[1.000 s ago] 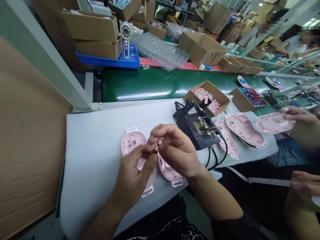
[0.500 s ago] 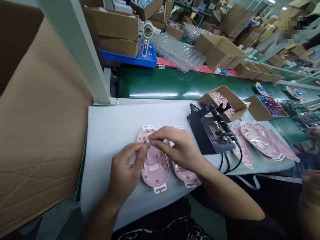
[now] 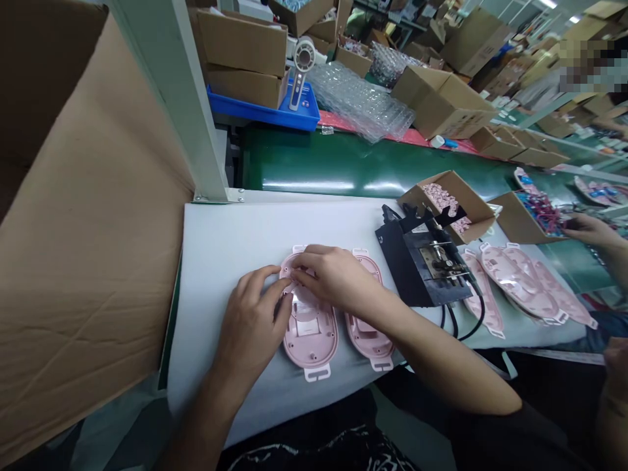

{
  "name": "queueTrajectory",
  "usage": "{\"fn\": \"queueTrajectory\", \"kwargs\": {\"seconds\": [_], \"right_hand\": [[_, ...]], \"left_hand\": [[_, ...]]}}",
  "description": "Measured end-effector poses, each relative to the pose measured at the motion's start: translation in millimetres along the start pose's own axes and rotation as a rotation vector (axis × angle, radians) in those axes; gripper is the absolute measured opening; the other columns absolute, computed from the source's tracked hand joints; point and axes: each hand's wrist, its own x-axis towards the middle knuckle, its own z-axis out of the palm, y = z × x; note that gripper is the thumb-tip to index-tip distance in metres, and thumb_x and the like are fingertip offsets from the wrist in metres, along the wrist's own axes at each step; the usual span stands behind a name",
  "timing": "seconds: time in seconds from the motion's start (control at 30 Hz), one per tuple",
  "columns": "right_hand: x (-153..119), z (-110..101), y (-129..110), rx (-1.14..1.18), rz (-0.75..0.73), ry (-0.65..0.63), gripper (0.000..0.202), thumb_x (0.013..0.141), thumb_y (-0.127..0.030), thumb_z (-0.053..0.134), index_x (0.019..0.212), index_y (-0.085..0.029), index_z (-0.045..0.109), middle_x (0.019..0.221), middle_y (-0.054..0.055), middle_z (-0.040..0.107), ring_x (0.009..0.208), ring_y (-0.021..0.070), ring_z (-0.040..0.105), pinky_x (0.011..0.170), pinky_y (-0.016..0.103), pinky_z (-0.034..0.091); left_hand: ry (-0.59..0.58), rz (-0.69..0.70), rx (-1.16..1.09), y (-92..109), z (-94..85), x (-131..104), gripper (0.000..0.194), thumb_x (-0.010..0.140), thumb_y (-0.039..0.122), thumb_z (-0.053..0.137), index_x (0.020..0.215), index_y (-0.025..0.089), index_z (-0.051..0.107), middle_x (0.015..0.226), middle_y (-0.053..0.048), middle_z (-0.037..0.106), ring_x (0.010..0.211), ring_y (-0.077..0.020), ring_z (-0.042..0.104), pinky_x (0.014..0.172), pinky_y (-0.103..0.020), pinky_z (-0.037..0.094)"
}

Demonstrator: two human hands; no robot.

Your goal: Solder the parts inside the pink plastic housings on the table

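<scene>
A pink oval shell (image 3: 310, 330) lies flat on the white mat (image 3: 235, 242), open side up, with a small tab at its near end. Both hands meet on its far end. The left hand (image 3: 252, 324) rests at the shell's left edge, fingers curled loosely, their tips pressed on the rim. The right hand (image 3: 333, 278) reaches across from the right, thumb and forefinger pinched together on the shell's top; whether a small part sits between them cannot be told.

Just right of the fingers, under the right wrist, lies a second shell (image 3: 367, 330), side by side with the first. Further right stands a black fixture (image 3: 422, 265) with metal parts on top and black cables (image 3: 464, 320) running from it towards the near edge. Beyond it more shells (image 3: 520, 281) lie overlapping on the mat. Behind the fixture sits an open box (image 3: 449, 199) of small pink pieces, and to its right another box (image 3: 527, 219) of coloured wires, where a co-worker's hand (image 3: 591, 229) reaches.

Past the fingertips, beyond the mat, runs a green belt (image 3: 343, 163). On its far side are a blue tray (image 3: 260, 111) bearing cartons (image 3: 243, 55) and a white handheld fan (image 3: 301, 65), clear blister trays (image 3: 363, 101) and more cartons. Left of the hands rises a pale green post (image 3: 181, 98), with a large cardboard sheet (image 3: 83, 261) leaning beside the mat.
</scene>
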Motion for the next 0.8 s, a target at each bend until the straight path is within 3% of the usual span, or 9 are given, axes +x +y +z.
{"fn": "queueTrajectory", "kwargs": {"seconds": [0.17,0.3,0.8], "right_hand": [[0.5,-10.7,5.1,-0.078,-0.065,0.103,0.025,0.101,-0.025,0.050,0.115,-0.018,0.070,0.112,0.010,0.065,0.096,0.0214,0.059,0.087,0.036,0.050],[6.1,-5.1,14.6,-0.185,-0.148,0.043,0.028,0.099,-0.019,0.051,0.123,-0.018,0.065,0.128,0.009,0.062,0.105,0.0246,0.056,0.093,0.041,0.049],[14.5,4.1,19.5,-0.149,-0.095,0.014,0.031,0.095,-0.015,0.051,0.123,-0.022,0.062,0.125,0.007,0.063,0.096,0.0206,0.063,0.079,0.035,0.049]], "left_hand": [[-0.024,0.034,0.073,5.2,-0.4,0.5,0.028,0.096,0.023,0.059,0.123,0.018,0.064,0.133,-0.012,0.056,0.119,-0.0303,0.053,0.099,-0.053,0.052],[-0.068,0.040,0.141,6.3,2.2,-0.2,0.029,0.096,0.026,0.059,0.124,0.021,0.067,0.139,-0.012,0.055,0.124,-0.0334,0.050,0.100,-0.056,0.051],[-0.119,0.036,0.238,7.4,3.2,1.2,0.034,0.098,0.029,0.055,0.130,0.025,0.066,0.140,-0.013,0.054,0.124,-0.0352,0.051,0.096,-0.057,0.052]]}}
